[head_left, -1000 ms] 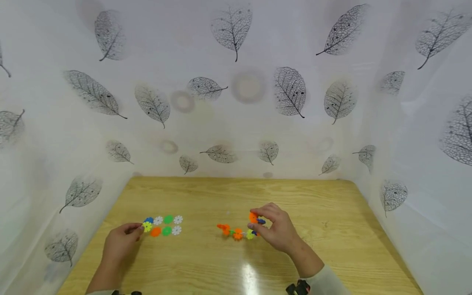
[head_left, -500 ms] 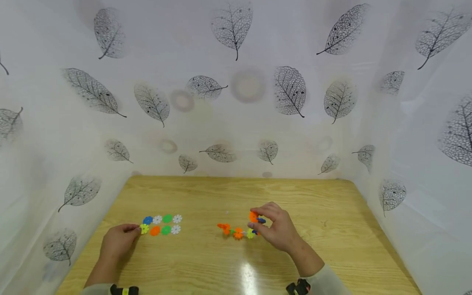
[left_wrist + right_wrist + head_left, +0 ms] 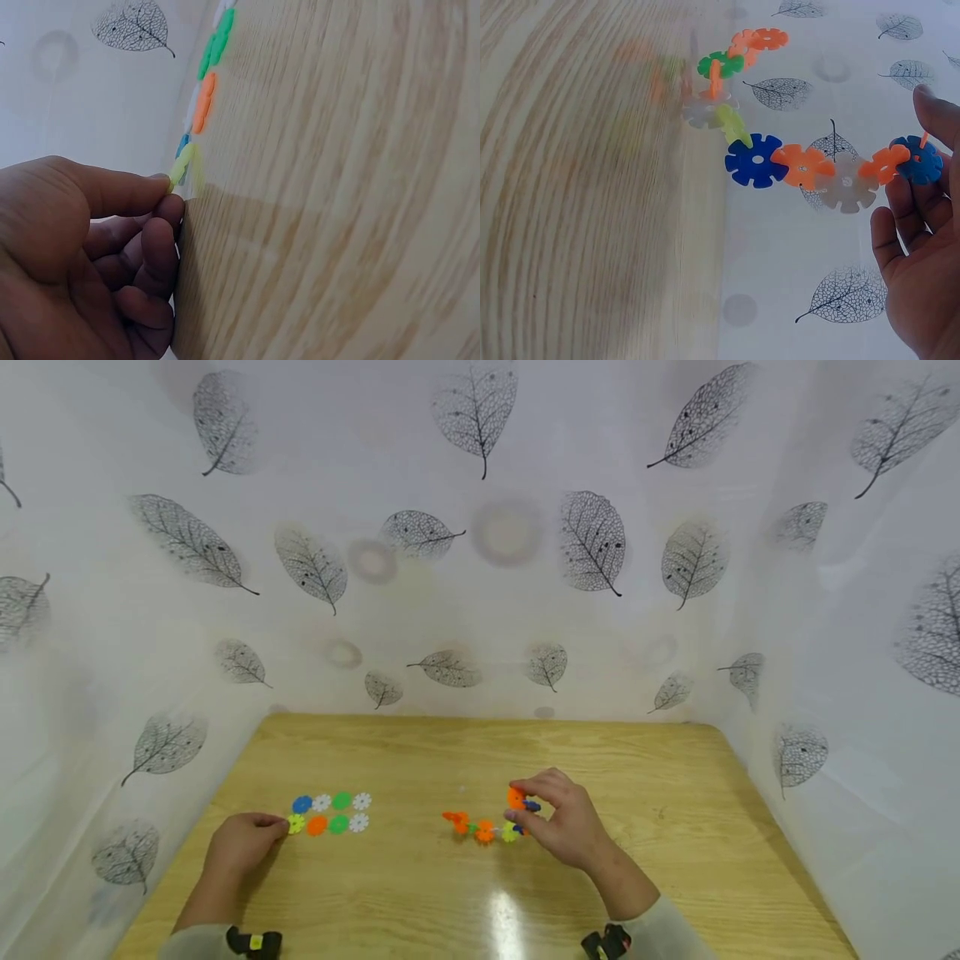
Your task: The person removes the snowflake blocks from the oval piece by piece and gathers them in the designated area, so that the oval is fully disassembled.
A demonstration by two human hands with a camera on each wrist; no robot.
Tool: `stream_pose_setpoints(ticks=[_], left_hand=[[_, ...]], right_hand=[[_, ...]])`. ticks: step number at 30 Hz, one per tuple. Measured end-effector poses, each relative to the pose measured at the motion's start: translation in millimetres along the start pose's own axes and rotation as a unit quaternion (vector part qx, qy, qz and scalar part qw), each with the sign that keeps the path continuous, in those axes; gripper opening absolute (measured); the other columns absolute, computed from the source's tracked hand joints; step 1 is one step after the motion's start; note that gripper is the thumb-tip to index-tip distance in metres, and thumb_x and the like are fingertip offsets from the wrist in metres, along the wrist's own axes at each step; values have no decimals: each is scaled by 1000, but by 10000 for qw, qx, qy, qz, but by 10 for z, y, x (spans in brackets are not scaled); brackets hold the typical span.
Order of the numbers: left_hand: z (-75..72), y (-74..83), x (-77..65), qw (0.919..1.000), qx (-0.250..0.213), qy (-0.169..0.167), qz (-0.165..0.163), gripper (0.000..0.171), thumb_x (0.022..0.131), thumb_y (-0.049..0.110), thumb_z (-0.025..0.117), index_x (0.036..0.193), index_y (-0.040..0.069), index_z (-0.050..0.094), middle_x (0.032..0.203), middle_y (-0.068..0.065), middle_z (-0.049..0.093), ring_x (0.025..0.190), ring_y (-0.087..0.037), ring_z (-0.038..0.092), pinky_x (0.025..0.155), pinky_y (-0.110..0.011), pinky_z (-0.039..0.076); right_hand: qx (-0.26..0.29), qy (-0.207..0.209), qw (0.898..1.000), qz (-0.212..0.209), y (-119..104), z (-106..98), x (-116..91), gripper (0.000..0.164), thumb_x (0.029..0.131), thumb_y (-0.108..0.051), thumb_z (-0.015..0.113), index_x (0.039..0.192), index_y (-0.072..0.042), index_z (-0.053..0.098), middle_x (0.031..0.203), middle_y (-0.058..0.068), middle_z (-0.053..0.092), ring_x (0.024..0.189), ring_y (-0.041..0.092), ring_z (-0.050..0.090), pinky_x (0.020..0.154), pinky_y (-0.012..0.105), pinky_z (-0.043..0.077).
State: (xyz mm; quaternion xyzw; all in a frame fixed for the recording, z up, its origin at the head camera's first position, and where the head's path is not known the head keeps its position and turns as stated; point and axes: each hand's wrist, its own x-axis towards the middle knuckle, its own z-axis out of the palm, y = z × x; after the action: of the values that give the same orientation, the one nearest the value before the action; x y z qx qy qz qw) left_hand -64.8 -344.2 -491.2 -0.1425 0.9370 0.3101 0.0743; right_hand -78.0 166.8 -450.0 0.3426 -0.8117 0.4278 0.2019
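Observation:
My left hand [image 3: 243, 847] pinches the edge of a yellow notched snowflake disc [image 3: 296, 824] between thumb and forefinger. In the left wrist view this yellow disc [image 3: 181, 166] is tilted up off the wood. Beside it several loose discs lie flat in two rows, among them a blue disc [image 3: 302, 804] and an orange disc [image 3: 317, 825]. My right hand [image 3: 562, 822] holds the end of a chain of interlocked discs [image 3: 484, 832] by an orange disc [image 3: 516, 798]. Orange, clear, blue, yellow and green links [image 3: 720, 65] show in the right wrist view; fingers partly hide the held end.
A light wooden table [image 3: 420, 893] lies under both hands. White sheeting with a leaf print [image 3: 450, 610] closes in its back and sides. Each wrist wears a dark strap, such as the left strap [image 3: 255, 942].
The left hand has shifted slightly left and down, drawing the yellow disc off the blue one it overlapped. The right hand and its chain have stayed nearly still.

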Motion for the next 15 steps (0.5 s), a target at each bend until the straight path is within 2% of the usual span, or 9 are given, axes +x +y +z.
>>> stream_pose_setpoints(ticks=[15], left_hand=[[-2,10,6,10000,8,21,-35,48,97,39,67,114,-5,74,115,-27,71,111,-53,60,96,-64,46]], right_hand=[[69,35,10000,-3,20,-4,12,34,84,-17,88,117,-11,78,105,-8,75,98,13,65,79,35,57]])
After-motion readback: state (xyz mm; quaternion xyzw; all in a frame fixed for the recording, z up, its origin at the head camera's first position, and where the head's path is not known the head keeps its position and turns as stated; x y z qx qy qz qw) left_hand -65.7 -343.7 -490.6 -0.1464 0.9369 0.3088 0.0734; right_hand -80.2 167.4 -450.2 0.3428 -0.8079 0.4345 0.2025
